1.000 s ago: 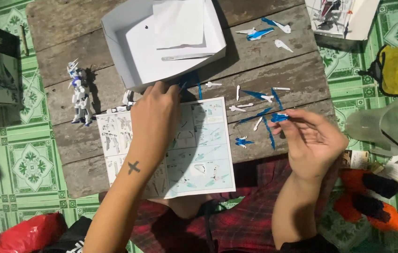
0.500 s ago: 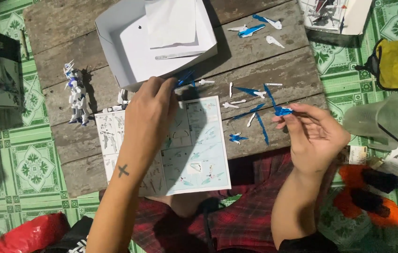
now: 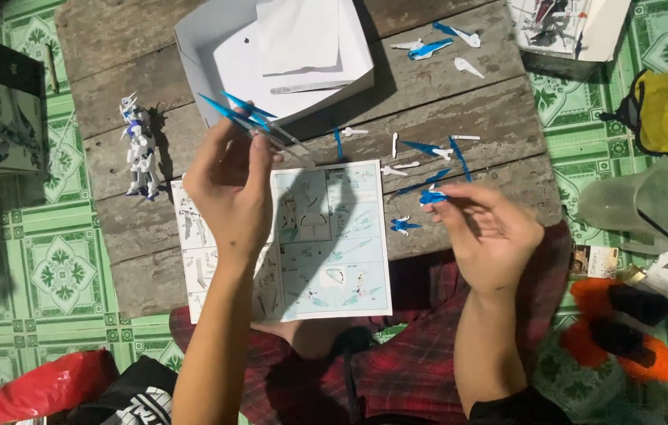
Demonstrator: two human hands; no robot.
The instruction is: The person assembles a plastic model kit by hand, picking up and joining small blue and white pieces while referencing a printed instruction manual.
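Left hand (image 3: 227, 177), centre-left, pinches thin blue wing parts (image 3: 235, 110); right hand (image 3: 491, 232) nips a small blue piece (image 3: 432, 197). Light, brittle: grip near bases.

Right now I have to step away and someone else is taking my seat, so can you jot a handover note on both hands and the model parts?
Left hand: raised over the instruction sheet, pinching a long blue blade part.
Right hand: fingertips on a small blue-and-white piece at the table edge.
Done: a white-and-blue figure stands at the table's left.
Left: loose blue and white parts lie unattached above the sheet, more beside the open white box.
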